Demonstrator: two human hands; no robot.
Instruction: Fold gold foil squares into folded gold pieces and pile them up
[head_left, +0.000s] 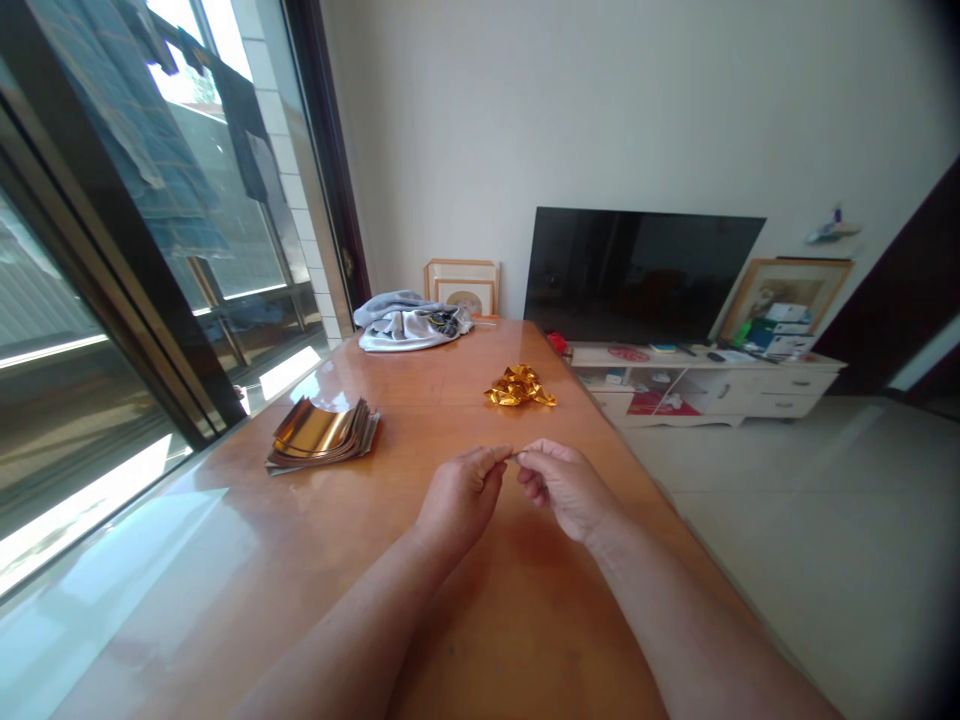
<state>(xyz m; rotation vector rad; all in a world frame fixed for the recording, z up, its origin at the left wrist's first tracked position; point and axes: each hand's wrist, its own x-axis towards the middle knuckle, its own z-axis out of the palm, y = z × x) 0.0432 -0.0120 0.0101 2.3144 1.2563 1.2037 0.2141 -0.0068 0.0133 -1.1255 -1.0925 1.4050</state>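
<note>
I watch remotely as my left hand (459, 497) and right hand (568, 487) pinch a small piece (514, 456) in tightly closed fingertips, crumpled foil (519, 388) beyond them, a stack (321, 434) to their left.

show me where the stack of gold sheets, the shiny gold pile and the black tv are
Stack of gold sheets (319, 431): head view, on the curved top sheet.
Shiny gold pile (518, 388): head view, middle of the crinkled heap.
Black TV (642, 275): head view, centre of the dark screen.
</note>
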